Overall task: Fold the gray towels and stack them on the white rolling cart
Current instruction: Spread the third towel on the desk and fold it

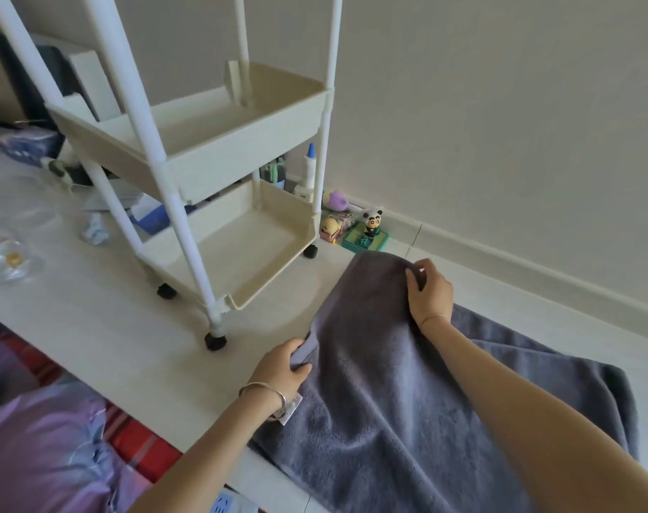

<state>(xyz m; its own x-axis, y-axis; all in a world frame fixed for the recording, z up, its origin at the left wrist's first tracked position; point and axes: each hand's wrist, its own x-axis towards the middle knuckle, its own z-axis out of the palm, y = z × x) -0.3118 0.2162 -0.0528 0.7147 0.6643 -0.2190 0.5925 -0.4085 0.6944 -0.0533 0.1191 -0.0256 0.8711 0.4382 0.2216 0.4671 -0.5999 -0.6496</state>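
Observation:
A gray towel (374,394) lies spread on the pale floor in front of me, its far end lifted. My left hand (281,368) pinches the towel's near left corner, close to its white label. My right hand (428,290) grips the far right corner, raised a little off the floor. More gray towel (559,368) lies flat under and to the right of it. The white rolling cart (218,149) stands just beyond my left hand, with two bare trays in view.
Small toys, among them a panda figure (371,220), and a glue bottle (309,168) sit by the wall behind the cart. Clear plastic bags (7,253) and clutter lie at left. Purple bedding (44,449) is at lower left.

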